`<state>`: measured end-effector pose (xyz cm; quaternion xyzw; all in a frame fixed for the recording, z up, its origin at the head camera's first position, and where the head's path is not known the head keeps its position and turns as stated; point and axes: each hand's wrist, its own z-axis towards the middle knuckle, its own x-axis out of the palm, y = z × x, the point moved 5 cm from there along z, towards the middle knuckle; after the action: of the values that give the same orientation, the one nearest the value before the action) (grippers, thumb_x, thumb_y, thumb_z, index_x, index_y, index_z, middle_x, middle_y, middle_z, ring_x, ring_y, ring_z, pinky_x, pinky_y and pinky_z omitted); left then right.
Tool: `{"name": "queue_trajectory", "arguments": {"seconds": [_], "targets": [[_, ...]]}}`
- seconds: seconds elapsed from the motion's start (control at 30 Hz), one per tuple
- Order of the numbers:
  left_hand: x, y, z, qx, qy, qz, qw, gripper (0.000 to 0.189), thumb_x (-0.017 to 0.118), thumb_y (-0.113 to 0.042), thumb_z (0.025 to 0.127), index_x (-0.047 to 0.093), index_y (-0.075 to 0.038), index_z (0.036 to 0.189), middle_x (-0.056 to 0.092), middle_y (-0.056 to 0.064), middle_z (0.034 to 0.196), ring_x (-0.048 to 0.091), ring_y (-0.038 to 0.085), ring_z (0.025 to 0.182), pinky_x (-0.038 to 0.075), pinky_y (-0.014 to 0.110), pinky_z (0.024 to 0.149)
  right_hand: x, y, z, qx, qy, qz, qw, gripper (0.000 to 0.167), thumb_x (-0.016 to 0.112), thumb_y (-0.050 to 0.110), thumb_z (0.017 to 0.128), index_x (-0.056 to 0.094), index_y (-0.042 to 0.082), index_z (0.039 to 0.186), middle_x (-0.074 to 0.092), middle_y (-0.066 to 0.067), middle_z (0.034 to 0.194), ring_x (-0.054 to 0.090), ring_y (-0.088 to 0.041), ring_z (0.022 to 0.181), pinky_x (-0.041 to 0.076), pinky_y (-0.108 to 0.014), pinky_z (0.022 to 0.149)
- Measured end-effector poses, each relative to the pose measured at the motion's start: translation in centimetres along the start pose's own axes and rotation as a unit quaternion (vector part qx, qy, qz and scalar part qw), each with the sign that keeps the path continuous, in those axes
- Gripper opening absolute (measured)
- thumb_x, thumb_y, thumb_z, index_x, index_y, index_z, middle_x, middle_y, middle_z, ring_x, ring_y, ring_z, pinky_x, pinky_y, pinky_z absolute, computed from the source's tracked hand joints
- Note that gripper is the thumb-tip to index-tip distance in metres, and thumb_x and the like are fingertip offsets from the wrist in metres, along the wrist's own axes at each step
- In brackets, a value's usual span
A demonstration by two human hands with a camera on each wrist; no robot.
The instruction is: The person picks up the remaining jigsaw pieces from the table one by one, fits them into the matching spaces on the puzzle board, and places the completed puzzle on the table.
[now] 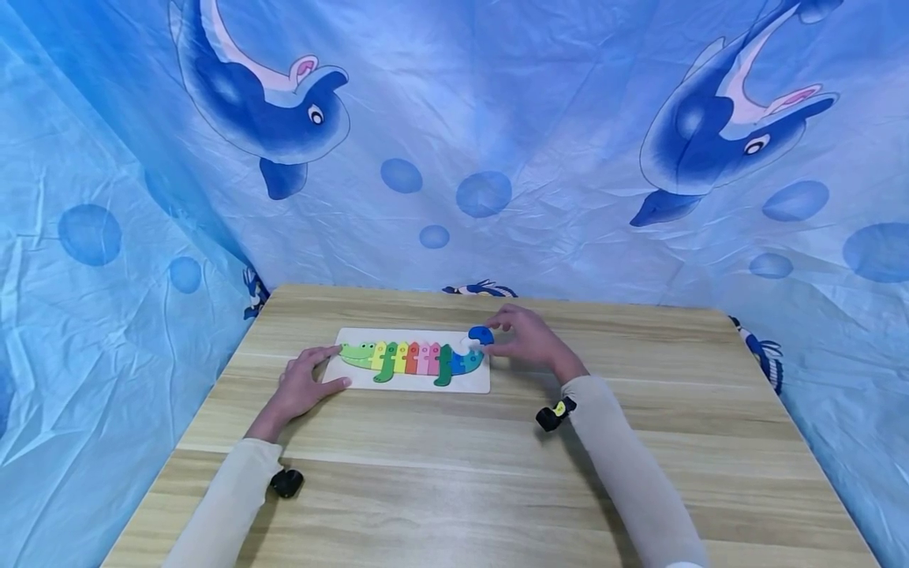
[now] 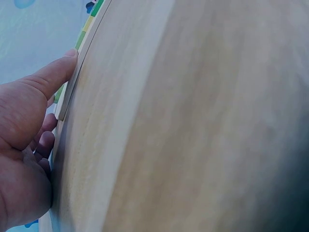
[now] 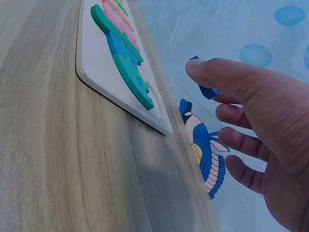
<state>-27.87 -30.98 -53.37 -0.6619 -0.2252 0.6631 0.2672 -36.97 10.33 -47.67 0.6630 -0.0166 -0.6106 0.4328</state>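
Note:
A white wooden puzzle board (image 1: 398, 386) lies flat on the table with a colourful crocodile (image 1: 419, 359) of interlocking pieces in it. Its green head is at the left. My left hand (image 1: 301, 386) rests at the board's left end, index finger by the snout and straight thumb on the near corner (image 2: 70, 87). Between thumb and fingers, my right hand (image 1: 529, 339) pinches a dark blue puzzle piece (image 1: 480, 335), raised over the board's far right corner. In the right wrist view the blue piece (image 3: 208, 91) is held clear of the board, partly hidden behind the thumb.
The wooden table (image 1: 440, 473) extends on all sides of the board. Behind it and along both sides hangs a blue curtain (image 1: 554, 237) printed with dolphins and bubbles. A small black camera (image 1: 287, 483) is strapped to the left wrist, another (image 1: 550, 418) to the right.

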Motion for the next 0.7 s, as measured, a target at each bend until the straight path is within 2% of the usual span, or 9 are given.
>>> {"name": "queue_trajectory", "arguments": {"seconds": [0.23,0.7], "targets": [[-0.1,-0.1,0.0,0.003,0.002,0.004,1.0,0.076,0.079,-0.041,0.09,0.048,-0.01,0.152,0.037,0.027,0.155,0.033,0.052,0.133,0.025,0.064,0.099,0.4,-0.3,0.6,0.009,0.004,0.007,0.9999,0.045,0.084,0.037,0.085,0.074,0.016,0.124,0.064,-0.002,0.113,0.061,-0.022,0.104,0.053,-0.043,0.089],[-0.2,-0.3,-0.1,0.003,0.001,0.004,1.0,0.076,0.08,-0.039,0.089,0.048,-0.009,0.152,0.037,0.027,0.155,0.033,0.052,0.133,0.025,0.065,0.1,1.7,-0.8,1.4,0.016,0.01,0.016,0.9997,0.047,0.086,0.038,0.083,0.075,0.013,0.121,0.066,0.0,0.113,0.061,-0.017,0.102,0.053,-0.039,0.089]]}}
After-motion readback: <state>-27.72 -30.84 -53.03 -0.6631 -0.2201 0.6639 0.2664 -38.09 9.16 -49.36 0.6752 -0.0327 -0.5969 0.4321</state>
